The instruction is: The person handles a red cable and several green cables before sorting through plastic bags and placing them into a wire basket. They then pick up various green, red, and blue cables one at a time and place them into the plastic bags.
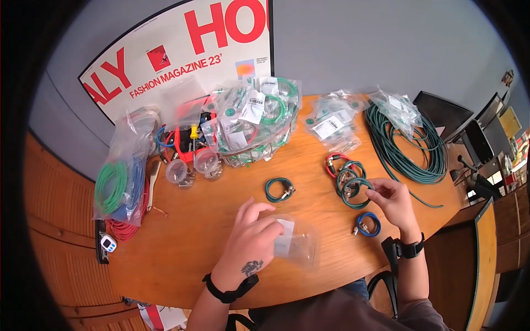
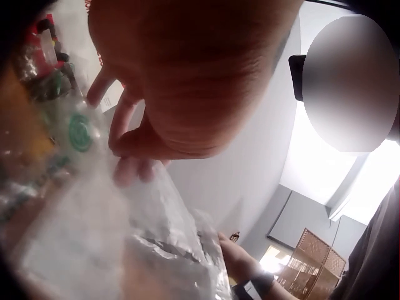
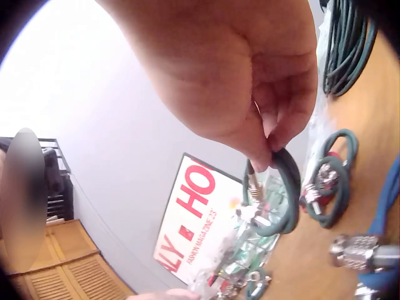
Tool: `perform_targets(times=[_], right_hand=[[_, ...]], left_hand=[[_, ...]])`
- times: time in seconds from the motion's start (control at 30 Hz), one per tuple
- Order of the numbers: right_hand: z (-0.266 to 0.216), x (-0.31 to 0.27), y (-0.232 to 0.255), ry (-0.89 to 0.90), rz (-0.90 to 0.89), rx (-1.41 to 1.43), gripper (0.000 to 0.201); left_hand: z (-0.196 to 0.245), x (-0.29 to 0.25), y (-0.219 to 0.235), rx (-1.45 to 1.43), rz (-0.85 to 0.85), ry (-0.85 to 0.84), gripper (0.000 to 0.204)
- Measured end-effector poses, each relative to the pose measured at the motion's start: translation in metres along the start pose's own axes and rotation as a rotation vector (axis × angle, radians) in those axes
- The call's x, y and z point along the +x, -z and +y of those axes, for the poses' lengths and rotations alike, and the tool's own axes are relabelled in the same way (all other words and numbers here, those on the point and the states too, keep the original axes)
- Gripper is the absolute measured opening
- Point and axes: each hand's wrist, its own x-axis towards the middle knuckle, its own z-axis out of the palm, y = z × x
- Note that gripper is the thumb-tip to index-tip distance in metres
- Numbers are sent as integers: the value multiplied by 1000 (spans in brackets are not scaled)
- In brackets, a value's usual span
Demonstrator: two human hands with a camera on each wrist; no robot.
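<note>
My left hand (image 1: 251,237) holds a clear plastic bag (image 1: 302,249) with a white label, low over the table. In the left wrist view its fingertips meet at the upper edge of the crinkled bag (image 2: 165,231). On the right, the thumb and fingers of my right hand (image 1: 393,205) pinch a coiled green cable (image 3: 289,197) with metal connectors hanging below the fingertips. Beneath it lie more green coils (image 3: 342,187) and a red coil (image 1: 333,160). A blue coiled cable (image 1: 368,224) is just below the right hand, and another green coil (image 1: 274,190) sits between the hands.
A heap of bagged cables (image 1: 251,124) stands at the back, near two small plastic cups (image 1: 176,172) of metal parts. Bagged green and blue cables (image 1: 113,187) are at the left. Flat packets (image 1: 334,122) and a large green cable coil (image 1: 430,160) lie back right.
</note>
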Motion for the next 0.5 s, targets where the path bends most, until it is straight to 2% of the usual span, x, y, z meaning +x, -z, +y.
perform_targets(times=[0.07, 0.1, 0.17, 0.23, 0.3, 0.37, 0.5], right_hand=[[-18, -4, -5, 42, -15, 318, 24], [-27, -8, -10, 41, -15, 324, 24], [-46, -17, -25, -29, -164, 570, 19], [-60, -23, -40, -94, -266, 549, 19], [-54, -22, -56, -74, -290, 505, 17], [-46, -21, -65, -11, -306, 219, 19], [-36, -23, -76, -69, -398, 191, 23]], left_hand=[[0, 2, -3, 2, -33, -33, 15], [1, 3, -6, -12, -25, -35, 14], [3, 6, -12, -25, -26, -40, 13], [6, 9, -18, -50, 6, -35, 13], [8, 10, -20, -55, -5, -27, 12], [7, 9, -23, -60, -11, -17, 12], [3, 5, -30, -66, 39, -6, 12]])
